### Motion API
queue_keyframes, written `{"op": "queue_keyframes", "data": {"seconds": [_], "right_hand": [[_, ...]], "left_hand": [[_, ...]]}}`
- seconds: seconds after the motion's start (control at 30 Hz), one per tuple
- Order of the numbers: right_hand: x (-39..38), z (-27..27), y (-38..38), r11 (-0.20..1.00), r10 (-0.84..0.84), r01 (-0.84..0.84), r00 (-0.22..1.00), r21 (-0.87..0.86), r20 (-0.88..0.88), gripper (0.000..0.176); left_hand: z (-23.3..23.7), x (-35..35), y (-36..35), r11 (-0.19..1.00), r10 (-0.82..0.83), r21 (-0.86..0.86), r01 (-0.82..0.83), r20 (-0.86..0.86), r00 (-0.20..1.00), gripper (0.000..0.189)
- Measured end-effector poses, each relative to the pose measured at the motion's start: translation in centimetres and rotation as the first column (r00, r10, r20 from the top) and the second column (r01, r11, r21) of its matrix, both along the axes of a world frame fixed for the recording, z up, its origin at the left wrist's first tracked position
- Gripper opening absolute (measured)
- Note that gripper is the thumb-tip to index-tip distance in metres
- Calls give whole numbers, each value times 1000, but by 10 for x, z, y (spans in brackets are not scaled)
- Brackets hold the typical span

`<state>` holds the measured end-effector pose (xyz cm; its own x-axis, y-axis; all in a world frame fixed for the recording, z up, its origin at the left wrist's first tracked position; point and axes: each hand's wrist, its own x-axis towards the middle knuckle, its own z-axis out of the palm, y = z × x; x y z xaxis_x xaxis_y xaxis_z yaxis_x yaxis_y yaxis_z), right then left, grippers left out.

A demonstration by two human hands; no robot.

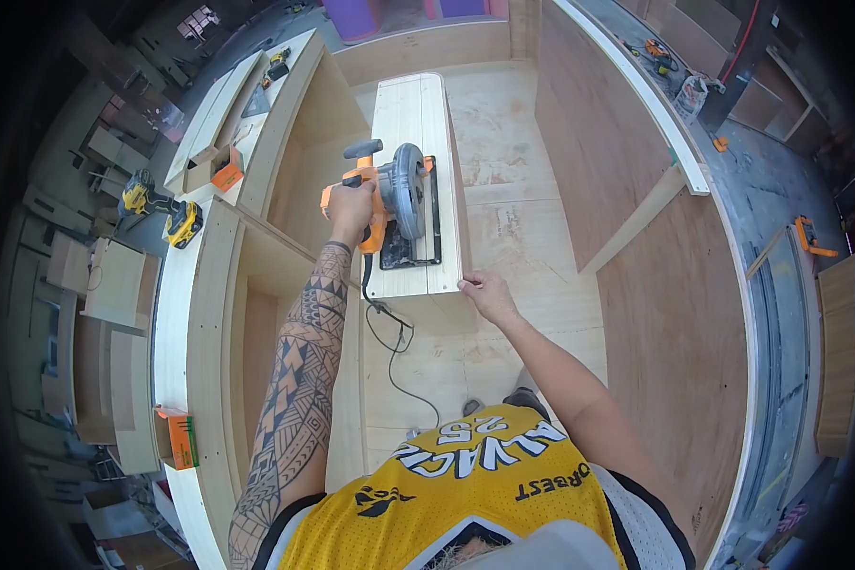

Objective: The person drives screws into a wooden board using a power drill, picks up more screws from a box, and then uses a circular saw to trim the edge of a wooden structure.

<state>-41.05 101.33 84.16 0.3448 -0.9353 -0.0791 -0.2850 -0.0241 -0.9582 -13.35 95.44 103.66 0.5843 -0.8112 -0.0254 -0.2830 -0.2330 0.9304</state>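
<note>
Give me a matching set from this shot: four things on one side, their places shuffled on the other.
Things:
1. saw
2. right hand
3. yellow drill
4. cord

Places:
A. at the cabinet's left edge
B. hanging below the board's near end
C. on the board, gripped by the left hand
D. at the board's near corner

Pairs: 1-C, 2-D, 3-A, 4-B
</note>
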Motion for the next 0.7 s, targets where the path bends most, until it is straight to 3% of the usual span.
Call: {"op": "queue_keyframes", "data": {"seconds": [0.7], "right_hand": [[-4, 6, 27, 998, -23, 22, 1000, -51, -17, 34]], "left_hand": [[-2, 5, -4, 1000, 15, 19, -15, 24, 1000, 27]]}}
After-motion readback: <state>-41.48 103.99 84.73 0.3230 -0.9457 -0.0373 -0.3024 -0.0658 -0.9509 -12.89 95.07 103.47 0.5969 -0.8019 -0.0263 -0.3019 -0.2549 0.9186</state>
